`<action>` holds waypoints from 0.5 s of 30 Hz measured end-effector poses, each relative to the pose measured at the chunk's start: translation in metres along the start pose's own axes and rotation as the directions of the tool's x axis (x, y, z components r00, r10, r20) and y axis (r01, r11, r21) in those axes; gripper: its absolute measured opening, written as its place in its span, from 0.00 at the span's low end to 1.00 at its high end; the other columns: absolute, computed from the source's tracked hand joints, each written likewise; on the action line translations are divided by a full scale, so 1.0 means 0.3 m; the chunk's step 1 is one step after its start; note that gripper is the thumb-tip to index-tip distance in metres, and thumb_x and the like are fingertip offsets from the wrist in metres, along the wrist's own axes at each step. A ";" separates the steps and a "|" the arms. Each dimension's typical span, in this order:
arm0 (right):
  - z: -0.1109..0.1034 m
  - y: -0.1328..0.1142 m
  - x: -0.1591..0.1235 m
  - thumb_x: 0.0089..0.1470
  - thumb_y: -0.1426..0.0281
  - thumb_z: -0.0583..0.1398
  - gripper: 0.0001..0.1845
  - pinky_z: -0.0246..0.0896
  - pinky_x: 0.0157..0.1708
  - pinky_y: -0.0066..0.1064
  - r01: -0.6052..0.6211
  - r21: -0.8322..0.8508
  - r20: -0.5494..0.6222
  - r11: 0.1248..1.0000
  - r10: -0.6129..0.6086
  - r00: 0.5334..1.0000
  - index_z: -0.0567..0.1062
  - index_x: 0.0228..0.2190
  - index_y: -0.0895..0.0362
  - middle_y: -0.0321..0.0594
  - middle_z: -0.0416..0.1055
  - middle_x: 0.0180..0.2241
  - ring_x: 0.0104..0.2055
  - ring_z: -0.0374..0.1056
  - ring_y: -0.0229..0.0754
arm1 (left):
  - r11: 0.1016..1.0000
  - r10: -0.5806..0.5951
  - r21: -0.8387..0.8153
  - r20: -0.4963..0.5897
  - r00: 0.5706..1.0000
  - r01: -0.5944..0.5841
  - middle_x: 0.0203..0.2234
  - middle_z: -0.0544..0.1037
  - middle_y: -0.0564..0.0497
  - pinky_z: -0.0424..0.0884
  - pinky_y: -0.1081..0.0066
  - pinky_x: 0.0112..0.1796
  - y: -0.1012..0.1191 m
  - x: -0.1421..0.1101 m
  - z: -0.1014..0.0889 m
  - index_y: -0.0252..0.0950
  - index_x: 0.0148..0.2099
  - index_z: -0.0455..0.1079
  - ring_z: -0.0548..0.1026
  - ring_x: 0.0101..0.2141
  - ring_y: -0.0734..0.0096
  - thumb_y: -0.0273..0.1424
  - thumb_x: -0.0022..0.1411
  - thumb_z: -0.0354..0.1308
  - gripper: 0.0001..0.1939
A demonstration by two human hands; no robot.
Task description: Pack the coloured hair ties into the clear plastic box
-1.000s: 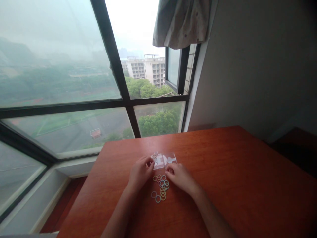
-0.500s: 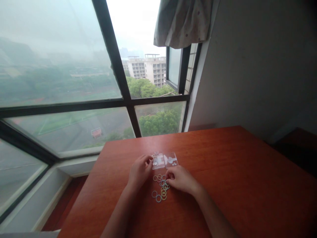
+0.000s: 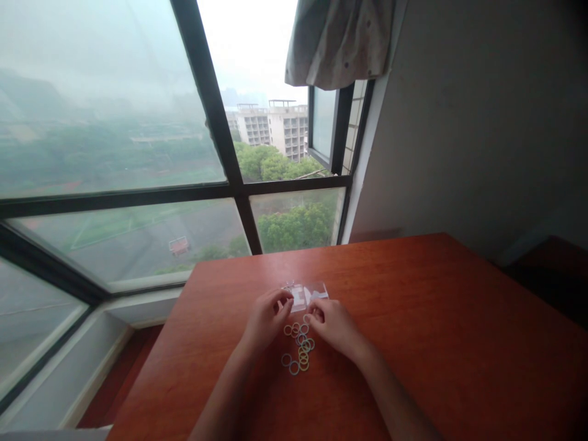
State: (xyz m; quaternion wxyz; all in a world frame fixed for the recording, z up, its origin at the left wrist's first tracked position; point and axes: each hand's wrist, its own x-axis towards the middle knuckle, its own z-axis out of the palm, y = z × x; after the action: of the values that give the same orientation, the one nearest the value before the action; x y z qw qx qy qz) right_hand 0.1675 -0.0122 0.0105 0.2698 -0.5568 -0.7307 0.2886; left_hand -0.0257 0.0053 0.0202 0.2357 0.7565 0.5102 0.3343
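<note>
My right hand [image 3: 334, 320] pinches a small pale ring [image 3: 307, 318] between thumb and fingertips, just above the pile. My left hand [image 3: 272, 313] is beside the left half of a clear plastic box [image 3: 299, 306], thumb and fingertips close together; whether they hold anything is too small to tell. The box lies spread flat, and both hands cover parts of it. More rings are partly visible in its left half, behind my left fingers. Between my forearms, several thin pastel rings [image 3: 304, 354] lie loose, some overlapping, in yellow, green and bluish tones.
A reddish-brown wooden table [image 3: 404, 306] spreads under both arms. Beyond its far edge stand dark-framed windows [image 3: 241, 190], with a short curtain [image 3: 342, 46] hanging at the top. A plain wall [image 3: 463, 141] rises on the right.
My right hand has moved up and slightly left, lifting a ring off the pile towards the box. My left hand has shifted to the right, bringing the two hands closer together.
</note>
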 end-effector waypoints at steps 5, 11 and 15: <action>0.008 0.005 0.010 0.51 0.71 0.59 0.02 0.52 0.27 0.24 0.009 0.055 -0.095 0.998 -0.004 0.996 0.73 0.28 0.55 0.31 0.67 0.21 0.24 0.63 0.35 | 0.996 0.020 -0.094 0.096 0.995 -0.011 0.24 0.74 0.53 0.61 0.76 0.26 0.037 -0.004 0.021 0.34 0.35 0.73 0.66 0.23 0.76 0.33 0.61 0.54 0.09; 0.011 0.001 0.010 0.51 0.72 0.59 0.03 0.53 0.27 0.24 0.038 0.069 -0.132 0.997 -0.029 0.991 0.73 0.28 0.55 0.31 0.67 0.20 0.24 0.64 0.36 | 0.993 0.035 -0.115 0.123 0.992 -0.021 0.22 0.74 0.53 0.61 0.76 0.26 0.058 -0.005 0.029 0.34 0.32 0.73 0.67 0.24 0.75 0.31 0.58 0.55 0.08; 0.009 -0.001 0.008 0.52 0.72 0.58 0.04 0.53 0.27 0.24 0.048 0.065 -0.134 0.997 -0.039 0.990 0.74 0.28 0.55 0.31 0.67 0.20 0.24 0.63 0.36 | 0.997 0.021 -0.077 0.107 0.994 -0.013 0.22 0.74 0.53 0.62 0.76 0.27 0.043 -0.004 0.030 0.35 0.32 0.72 0.67 0.24 0.75 0.30 0.58 0.54 0.07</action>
State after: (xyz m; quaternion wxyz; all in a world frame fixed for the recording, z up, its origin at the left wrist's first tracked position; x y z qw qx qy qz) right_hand 0.1649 -0.0102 0.0092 0.3428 -0.5490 -0.7130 0.2698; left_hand -0.0113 -0.0009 0.0230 0.2889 0.7683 0.4770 0.3142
